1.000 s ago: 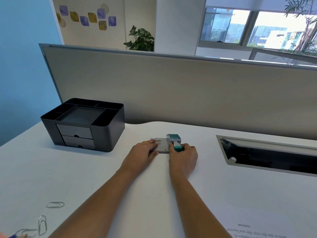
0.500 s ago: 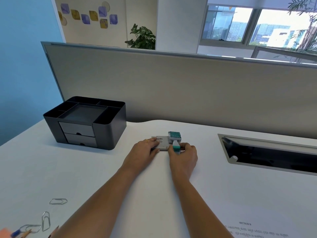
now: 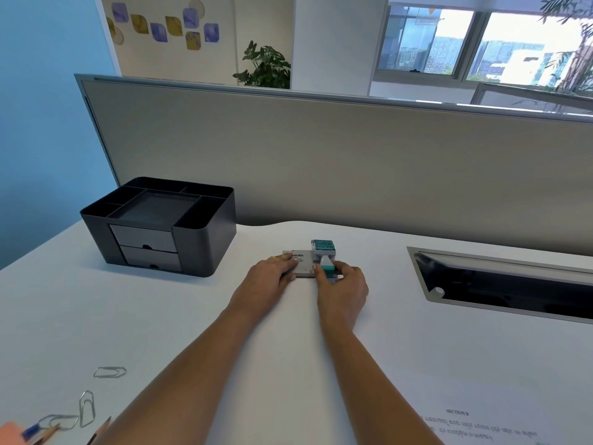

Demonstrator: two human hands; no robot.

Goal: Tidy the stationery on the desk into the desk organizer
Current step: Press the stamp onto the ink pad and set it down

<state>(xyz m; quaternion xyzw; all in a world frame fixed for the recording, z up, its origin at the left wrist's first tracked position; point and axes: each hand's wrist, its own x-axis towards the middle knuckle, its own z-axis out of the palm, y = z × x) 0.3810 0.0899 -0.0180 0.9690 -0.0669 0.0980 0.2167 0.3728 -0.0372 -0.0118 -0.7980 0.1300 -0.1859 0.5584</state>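
Observation:
A dark grey desk organizer (image 3: pixel 205 248) with open top compartments and two drawers stands at the left of the white desk. In the middle lies a small grey box (image 3: pixel 303 263) printed with "amlin". My left hand (image 3: pixel 268 281) grips its left side. Beside it stands a white and teal stamp (image 3: pixel 324 255); my right hand (image 3: pixel 345 289) pinches its teal handle between thumb and fingers. Both arms reach forward over the desk.
Three large paper clips (image 3: pixel 109 371) lie at the near left, with pencils (image 3: pixel 48 433) and an orange pad (image 3: pixel 9 433) at the corner. A printed sheet (image 3: pixel 465 425) lies near right. A cable tray opening (image 3: pixel 500 284) is sunk into the desk at right. A grey partition (image 3: pixel 321 155) backs the desk.
Both hands stay on the box and the stamp; only the view has shifted slightly.

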